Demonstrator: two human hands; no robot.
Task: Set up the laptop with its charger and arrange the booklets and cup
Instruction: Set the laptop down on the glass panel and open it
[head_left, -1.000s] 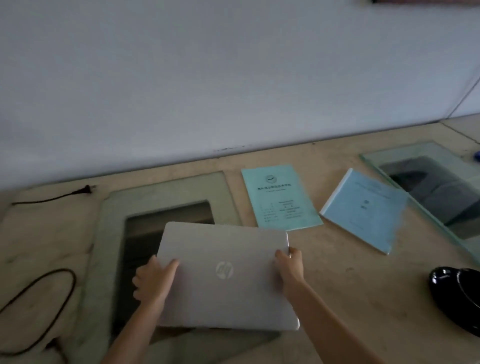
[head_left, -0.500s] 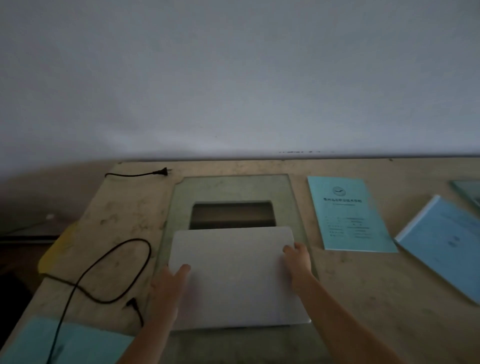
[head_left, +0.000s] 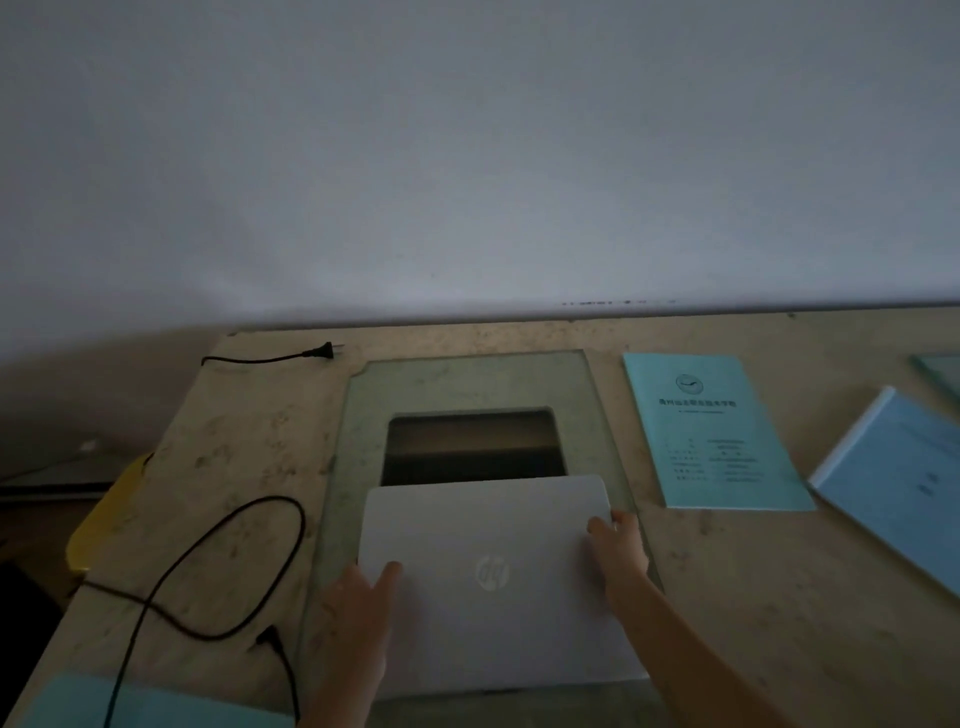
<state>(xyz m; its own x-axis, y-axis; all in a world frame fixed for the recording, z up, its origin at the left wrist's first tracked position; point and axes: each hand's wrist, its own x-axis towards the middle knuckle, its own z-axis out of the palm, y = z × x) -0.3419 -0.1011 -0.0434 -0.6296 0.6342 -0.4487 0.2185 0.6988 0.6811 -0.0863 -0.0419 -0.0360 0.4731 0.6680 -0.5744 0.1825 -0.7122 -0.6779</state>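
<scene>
A closed silver laptop (head_left: 493, 577) lies on the glass panel (head_left: 467, 382) in the middle of the desk. My left hand (head_left: 358, 597) grips its left edge and my right hand (head_left: 618, 545) grips its right edge. The black charger cable (head_left: 218, 540) loops over the desk to the left, its barrel tip (head_left: 270, 636) near the laptop's front left corner and its wall plug (head_left: 322, 352) at the back. A teal booklet (head_left: 711, 431) lies right of the glass. A blue booklet (head_left: 904, 483) lies at the far right. Another teal booklet (head_left: 150, 701) shows at the bottom left. No cup is visible.
The desk's left edge (head_left: 171, 447) drops off to a yellow object (head_left: 104, 514) and dark floor. The white wall (head_left: 467, 156) runs along the desk's back. A rectangular dark opening (head_left: 472, 441) sits under the glass behind the laptop. A second glass panel (head_left: 940, 369) shows at the right edge.
The view has swung left, so the black cup left the frame and the cable and desk's left edge came in. Both hands stay on the laptop's sides; it now sits squarer on the glass.
</scene>
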